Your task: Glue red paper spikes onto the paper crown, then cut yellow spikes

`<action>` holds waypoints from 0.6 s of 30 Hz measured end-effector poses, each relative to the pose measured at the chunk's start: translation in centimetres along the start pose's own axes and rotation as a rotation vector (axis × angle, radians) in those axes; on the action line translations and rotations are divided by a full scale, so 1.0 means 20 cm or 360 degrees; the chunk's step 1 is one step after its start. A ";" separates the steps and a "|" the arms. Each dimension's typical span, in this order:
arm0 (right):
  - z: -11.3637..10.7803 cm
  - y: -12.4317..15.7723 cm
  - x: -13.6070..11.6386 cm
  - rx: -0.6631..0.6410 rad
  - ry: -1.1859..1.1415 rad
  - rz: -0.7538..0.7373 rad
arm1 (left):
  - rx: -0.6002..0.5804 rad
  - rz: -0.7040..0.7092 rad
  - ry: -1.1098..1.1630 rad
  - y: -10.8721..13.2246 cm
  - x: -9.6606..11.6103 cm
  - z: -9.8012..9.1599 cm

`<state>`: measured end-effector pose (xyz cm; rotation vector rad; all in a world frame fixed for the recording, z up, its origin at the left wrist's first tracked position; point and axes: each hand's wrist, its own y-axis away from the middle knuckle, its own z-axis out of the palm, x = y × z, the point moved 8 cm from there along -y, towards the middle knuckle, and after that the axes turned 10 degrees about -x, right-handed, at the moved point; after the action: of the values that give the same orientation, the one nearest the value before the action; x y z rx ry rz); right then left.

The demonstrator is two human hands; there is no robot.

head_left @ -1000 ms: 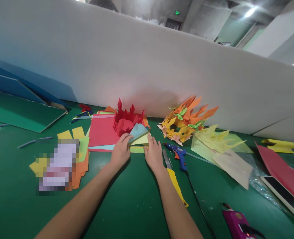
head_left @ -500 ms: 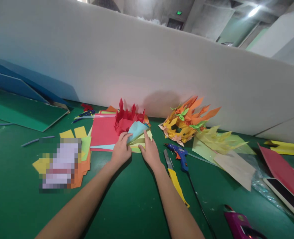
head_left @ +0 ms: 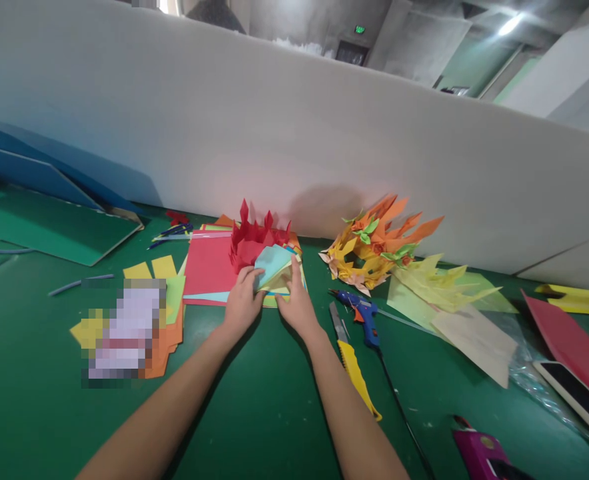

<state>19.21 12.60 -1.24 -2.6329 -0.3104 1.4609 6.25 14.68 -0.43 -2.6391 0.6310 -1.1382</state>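
Observation:
My left hand (head_left: 243,301) and my right hand (head_left: 297,303) meet at a small stack of coloured paper sheets (head_left: 274,267), light blue on top with yellow and green beneath. Both hands pinch the stack's near edges and lift them off the green table (head_left: 254,400). Just behind the stack stands a red folded-paper crown shape (head_left: 254,237), resting on a pile of red and pink sheets (head_left: 207,267).
An orange and yellow paper ornament (head_left: 374,243) and pale yellow sheets (head_left: 449,293) lie to the right. A blue glue gun (head_left: 362,313) and a yellow utility knife (head_left: 352,360) lie by my right wrist. Yellow and orange squares (head_left: 159,293) lie left. A white partition (head_left: 274,133) closes the back.
My right hand slid left from flat on the table to the paper stack and closed on it. The stack's edges rose between both hands.

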 end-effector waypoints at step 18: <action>-0.04 -0.10 -0.22 -0.0092 0.1331 -0.0262 | -0.0036 0.0152 0.0077 -0.01 -0.01 0.00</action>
<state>17.31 13.56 3.26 -2.8815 -0.4498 0.2323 6.21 15.03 -0.45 -2.5764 0.7752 -1.1772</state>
